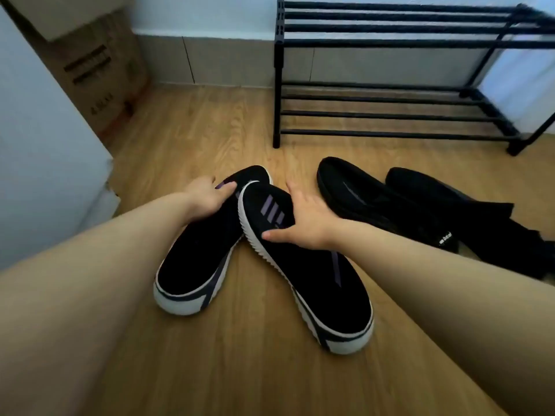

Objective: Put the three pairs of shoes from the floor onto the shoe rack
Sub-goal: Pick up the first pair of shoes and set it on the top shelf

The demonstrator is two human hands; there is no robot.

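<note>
Two black sneakers with white soles and purple stripes lie on the wooden floor, toes crossing. My left hand grips the left sneaker near its toe. My right hand wraps over the middle of the right sneaker. To the right lie a black slip-on shoe and another black shoe, both on the floor. The black two-tier shoe rack stands against the far wall with nothing on its bars.
A cardboard box leans in the back left corner. A white wall or panel runs along the left. Dark fabric lies at the right, beside the black shoes. Open wooden floor lies between shoes and rack.
</note>
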